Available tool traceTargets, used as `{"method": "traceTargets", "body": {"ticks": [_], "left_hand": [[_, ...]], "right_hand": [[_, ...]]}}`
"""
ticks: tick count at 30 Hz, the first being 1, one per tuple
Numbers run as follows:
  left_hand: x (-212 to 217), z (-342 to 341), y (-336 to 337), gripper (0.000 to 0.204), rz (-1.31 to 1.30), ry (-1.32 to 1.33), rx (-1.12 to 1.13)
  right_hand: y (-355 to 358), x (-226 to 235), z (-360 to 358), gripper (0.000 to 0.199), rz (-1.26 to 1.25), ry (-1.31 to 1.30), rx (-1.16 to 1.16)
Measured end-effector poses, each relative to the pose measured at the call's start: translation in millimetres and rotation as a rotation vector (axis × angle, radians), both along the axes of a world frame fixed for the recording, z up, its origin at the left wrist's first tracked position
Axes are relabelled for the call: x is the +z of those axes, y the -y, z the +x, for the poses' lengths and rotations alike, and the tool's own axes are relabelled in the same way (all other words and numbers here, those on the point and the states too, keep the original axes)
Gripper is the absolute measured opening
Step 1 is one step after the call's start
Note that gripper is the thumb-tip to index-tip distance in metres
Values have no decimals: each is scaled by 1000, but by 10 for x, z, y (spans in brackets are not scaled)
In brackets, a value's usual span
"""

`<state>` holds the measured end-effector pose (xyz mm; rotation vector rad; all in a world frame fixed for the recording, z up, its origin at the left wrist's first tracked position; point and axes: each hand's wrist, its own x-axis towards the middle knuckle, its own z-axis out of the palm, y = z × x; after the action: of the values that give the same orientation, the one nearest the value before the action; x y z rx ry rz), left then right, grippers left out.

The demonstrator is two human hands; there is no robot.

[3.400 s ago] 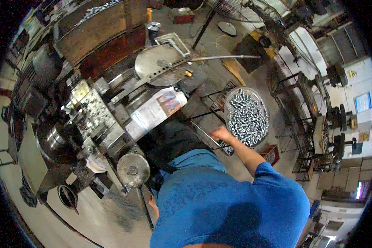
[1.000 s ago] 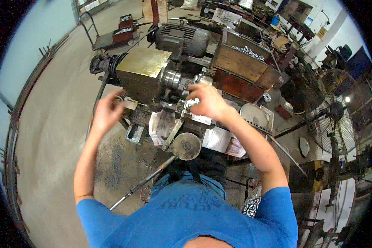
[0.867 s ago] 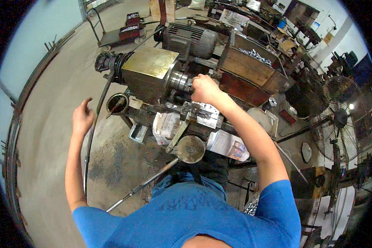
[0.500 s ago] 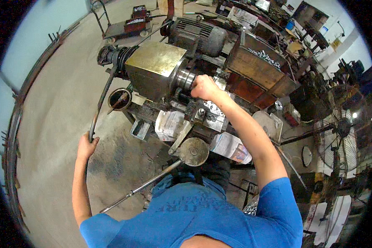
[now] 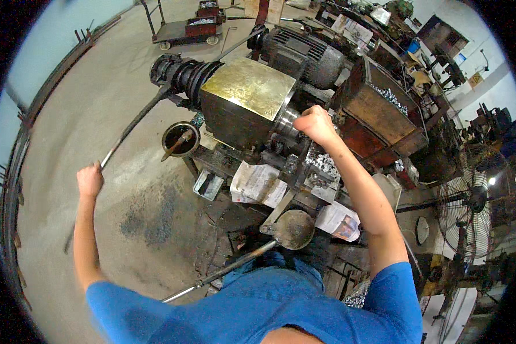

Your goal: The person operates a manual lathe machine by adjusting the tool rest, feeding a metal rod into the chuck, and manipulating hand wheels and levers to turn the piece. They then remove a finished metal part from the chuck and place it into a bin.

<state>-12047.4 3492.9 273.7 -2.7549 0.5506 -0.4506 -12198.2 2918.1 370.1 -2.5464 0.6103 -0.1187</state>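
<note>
My left hand point(image 5: 90, 180), off to the left, is closed around a long metal lever point(image 5: 126, 132). That lever runs up to the dark ringed end point(image 5: 180, 77) of a greasy lathe-like machine with a brass-coloured top plate point(image 5: 249, 86). At the machine's other end, my right hand point(image 5: 317, 126) is curled closed beside the shiny round spindle nose point(image 5: 288, 122). Whatever its fingers hold is hidden by the hand. Below it lies a carriage strewn with metal chips point(image 5: 322, 163). A round steel disc with a handle bar point(image 5: 295, 229) sits just in front of my body.
A pot with a brush point(image 5: 181, 139) and a small white tray point(image 5: 207, 184) stand by the machine's left side. Behind are an electric motor point(image 5: 304, 54) and a wooden bin of metal parts point(image 5: 378, 109). A large fan point(image 5: 473, 198) stands right; a trolley point(image 5: 189, 31) is far back.
My left hand has swung outward to the left and slightly up with the lever. My right hand stays closed at the spindle nose. The whole view has shifted, moving the machine rightward in the picture.
</note>
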Motion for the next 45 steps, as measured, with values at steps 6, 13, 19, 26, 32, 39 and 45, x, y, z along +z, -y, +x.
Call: {"method": "traceTargets", "body": {"ticks": [6,13,19,26,32,39,45], "left_hand": [[12,128,296,13,-17,-63,53],[-1054,-440,1127,27,-1277,185,-362],[-2157,-874,2394,36,-651,-640,-91],[-2010,-352,2410,20,200,-450,-526],[-1523,-708,2283,39,-91,-503,-401],[-562,-2142,1621,35,-446,-1370,-128],[-171,-3083,1729,30,-450,-1478,-3]], "right_hand": [[183,-81,-162,27,-41,108,-28],[211,218,-1512,22,-62,634,196],[863,-185,-3285,22,-170,327,-269],[1585,-823,-4754,29,31,109,-753],[2589,-1529,-6079,68,-552,-309,-690],[2640,-1640,-6236,52,-333,-676,-1027],[1434,-1725,-6364,44,-374,-599,-1011]]}}
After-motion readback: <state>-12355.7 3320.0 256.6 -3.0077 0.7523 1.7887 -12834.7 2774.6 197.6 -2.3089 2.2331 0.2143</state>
